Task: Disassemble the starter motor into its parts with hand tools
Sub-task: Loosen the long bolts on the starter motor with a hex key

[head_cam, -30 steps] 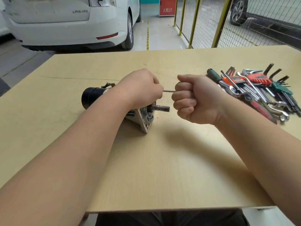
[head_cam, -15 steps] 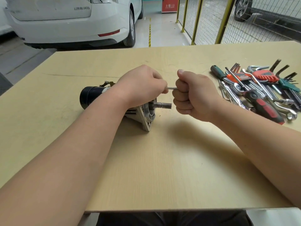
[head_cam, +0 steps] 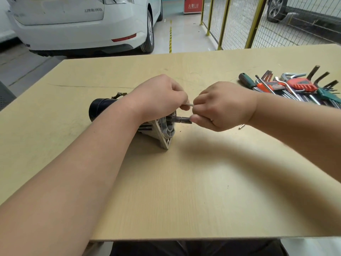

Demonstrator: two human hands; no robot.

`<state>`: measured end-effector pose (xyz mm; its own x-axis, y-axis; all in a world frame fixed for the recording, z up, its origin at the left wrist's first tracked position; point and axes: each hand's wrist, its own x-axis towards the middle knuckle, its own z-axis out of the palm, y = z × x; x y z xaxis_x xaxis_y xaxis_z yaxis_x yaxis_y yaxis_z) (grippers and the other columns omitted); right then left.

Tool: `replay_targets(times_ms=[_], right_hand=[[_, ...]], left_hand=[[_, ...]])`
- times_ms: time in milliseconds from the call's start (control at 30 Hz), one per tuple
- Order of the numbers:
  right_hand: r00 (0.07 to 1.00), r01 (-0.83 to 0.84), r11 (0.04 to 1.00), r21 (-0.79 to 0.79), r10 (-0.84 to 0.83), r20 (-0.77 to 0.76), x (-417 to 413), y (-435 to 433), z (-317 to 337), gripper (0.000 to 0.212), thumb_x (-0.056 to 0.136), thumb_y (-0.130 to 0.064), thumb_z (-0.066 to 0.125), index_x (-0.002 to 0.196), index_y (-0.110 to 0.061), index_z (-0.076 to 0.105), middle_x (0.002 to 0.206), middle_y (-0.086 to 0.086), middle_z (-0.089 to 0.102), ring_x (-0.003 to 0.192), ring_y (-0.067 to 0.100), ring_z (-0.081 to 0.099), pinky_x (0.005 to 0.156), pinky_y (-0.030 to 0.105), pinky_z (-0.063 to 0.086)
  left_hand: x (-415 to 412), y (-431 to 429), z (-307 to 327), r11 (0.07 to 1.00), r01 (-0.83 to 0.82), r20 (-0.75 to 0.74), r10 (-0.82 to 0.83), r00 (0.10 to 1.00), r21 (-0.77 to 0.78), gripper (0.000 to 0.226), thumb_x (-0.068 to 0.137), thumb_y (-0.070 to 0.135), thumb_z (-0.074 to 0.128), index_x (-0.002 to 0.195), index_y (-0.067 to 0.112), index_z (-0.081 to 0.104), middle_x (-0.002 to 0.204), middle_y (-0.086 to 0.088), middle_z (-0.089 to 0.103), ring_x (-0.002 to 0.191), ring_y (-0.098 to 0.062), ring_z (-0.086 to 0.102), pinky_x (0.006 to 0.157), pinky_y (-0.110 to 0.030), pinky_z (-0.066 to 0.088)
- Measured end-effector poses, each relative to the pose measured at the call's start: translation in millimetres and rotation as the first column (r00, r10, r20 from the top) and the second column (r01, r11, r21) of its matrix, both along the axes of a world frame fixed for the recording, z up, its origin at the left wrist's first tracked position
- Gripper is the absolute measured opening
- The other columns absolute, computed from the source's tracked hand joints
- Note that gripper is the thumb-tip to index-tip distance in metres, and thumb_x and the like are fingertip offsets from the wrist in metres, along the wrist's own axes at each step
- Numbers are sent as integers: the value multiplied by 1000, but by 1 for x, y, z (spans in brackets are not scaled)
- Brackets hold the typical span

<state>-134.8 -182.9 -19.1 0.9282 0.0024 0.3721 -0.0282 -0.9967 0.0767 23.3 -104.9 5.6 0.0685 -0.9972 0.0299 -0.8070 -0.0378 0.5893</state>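
Note:
The starter motor (head_cam: 100, 108) lies on its side on the wooden table (head_cam: 184, 182), black body to the left, grey flange (head_cam: 166, 133) and steel shaft (head_cam: 181, 119) pointing right. My left hand (head_cam: 158, 97) grips the motor's top near the flange and hides its middle. My right hand (head_cam: 221, 106) is turned palm down just right of the shaft, fingers curled around a thin hex key (head_cam: 189, 104) that spans the gap between both hands. The key's short end (head_cam: 241, 126) pokes out under my right wrist.
A heap of hand tools (head_cam: 299, 87), hex key sets, spanners and a screwdriver, lies at the table's right edge. A white car (head_cam: 77, 24) and a yellow mesh fence (head_cam: 239, 21) stand beyond the table's far edge.
My right hand has rolled over from an upright fist to palm down, turning the hex key, and moved closer to my left hand. The motor has stayed put.

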Motion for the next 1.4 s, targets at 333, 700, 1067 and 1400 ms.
replay_targets(times_ms=[333, 700, 1067, 1400], right_hand=[[963, 4, 309, 951, -259, 81, -15, 15, -14, 20, 85, -36, 52, 83, -18, 45, 67, 0, 55, 56, 17, 48, 51, 28, 40], [972, 52, -211, 976, -215, -98, -37, 17, -20, 31, 92, -30, 47, 71, -13, 62, 53, 5, 49, 40, 19, 43, 41, 23, 38], [859, 397, 470, 789, -493, -138, -28, 31, -30, 39, 99, -29, 39, 64, -21, 56, 43, -10, 47, 41, 4, 39, 46, 18, 31], [876, 453, 846, 281, -482, 37, -30, 21, -31, 30, 96, -20, 46, 75, -2, 55, 53, -1, 46, 49, 20, 47, 48, 29, 33]], left_hand=[[5, -7, -2, 1000, -21, 37, 21, 999, 5, 25, 87, 38, 59, 68, 28, 71, 51, 16, 59, 44, 3, 49, 51, -23, 34], [6, -9, -2, 999, -34, 41, 33, 999, 21, 24, 87, 41, 60, 72, 28, 73, 45, 11, 48, 36, -2, 40, 41, -19, 32], [3, -8, -2, 998, -27, 136, 20, 991, 49, 30, 91, 44, 53, 72, 33, 74, 53, 13, 56, 48, -2, 48, 49, -24, 32], [4, -5, -1, 998, -11, 137, 2, 991, 70, 27, 89, 43, 55, 72, 33, 73, 47, 14, 52, 46, -1, 47, 50, -24, 32]])
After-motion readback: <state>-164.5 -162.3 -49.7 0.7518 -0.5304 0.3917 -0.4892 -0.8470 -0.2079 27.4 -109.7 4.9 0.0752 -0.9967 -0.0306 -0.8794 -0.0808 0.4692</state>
